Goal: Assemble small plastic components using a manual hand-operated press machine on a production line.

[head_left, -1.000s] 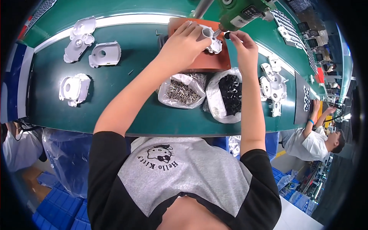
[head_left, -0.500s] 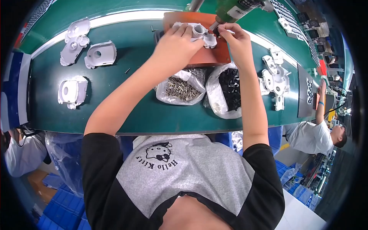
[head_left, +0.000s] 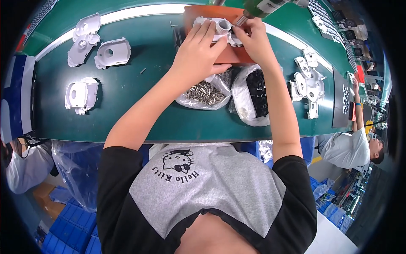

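since the earlier pictures both hands have drawn closer together over the orange mat (head_left: 237, 57) at the far edge of the green table (head_left: 144, 114), and the green power screwdriver (head_left: 258, 7) now hangs right above the white plastic housing (head_left: 222, 29) with its tip down by the right hand's fingers.

the left hand (head_left: 198, 53) lies flat over the housing, fingers spread and pressing on its top, the thumb stretched out toward the near side of the mat. the right hand (head_left: 256, 40) is curled narrow, fingertips pinched at the housing's right side just under the screwdriver tip; whether it holds a screw there i cannot tell. the housing sits on the mat, between the two hands, touching both.

just nearer than the mat, toward the middle of the table, stand two open clear bags: the bag of silver screws (head_left: 205, 93) under the left wrist, and the bag of black parts (head_left: 256, 95) beside it under the right forearm.

near the left end of the table lie three loose white housings (head_left: 95, 51), two by the far edge and one lower down. toward the right end sits a cluster of white parts (head_left: 306, 84). beyond the right end a second person (head_left: 351, 148) in a pale shirt leans at the table's edge.
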`<action>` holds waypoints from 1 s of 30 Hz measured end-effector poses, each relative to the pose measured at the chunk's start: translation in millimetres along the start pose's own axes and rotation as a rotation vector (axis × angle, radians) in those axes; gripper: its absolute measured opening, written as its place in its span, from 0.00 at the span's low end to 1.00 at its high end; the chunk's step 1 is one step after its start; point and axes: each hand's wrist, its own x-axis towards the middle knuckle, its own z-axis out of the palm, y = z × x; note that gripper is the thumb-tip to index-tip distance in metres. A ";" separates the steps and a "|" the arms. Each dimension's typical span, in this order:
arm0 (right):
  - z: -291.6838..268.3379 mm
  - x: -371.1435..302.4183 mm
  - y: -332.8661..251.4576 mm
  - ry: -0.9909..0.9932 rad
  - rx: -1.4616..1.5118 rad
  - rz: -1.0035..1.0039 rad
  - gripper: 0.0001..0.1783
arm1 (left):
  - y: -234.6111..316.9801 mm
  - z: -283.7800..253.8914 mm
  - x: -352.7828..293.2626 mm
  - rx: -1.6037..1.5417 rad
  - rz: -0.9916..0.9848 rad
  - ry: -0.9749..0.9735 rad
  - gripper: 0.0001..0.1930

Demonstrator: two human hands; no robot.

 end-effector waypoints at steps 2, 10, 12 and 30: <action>-2.0 -0.2 7.0 0.034 -0.133 -0.083 0.27 | -0.2 1.6 -1.1 -0.024 -0.012 0.033 0.30; -13.6 -46.6 -55.0 0.186 -0.189 -0.217 0.14 | -10.0 2.0 0.4 -0.177 0.113 0.179 0.21; -13.0 -77.8 -74.5 -0.052 0.059 -0.211 0.06 | -7.0 -2.2 -3.0 -0.161 0.034 0.112 0.18; -20.3 -98.8 -83.0 -0.353 0.421 0.322 0.06 | -6.1 0.8 -1.7 -0.125 -0.018 0.074 0.18</action>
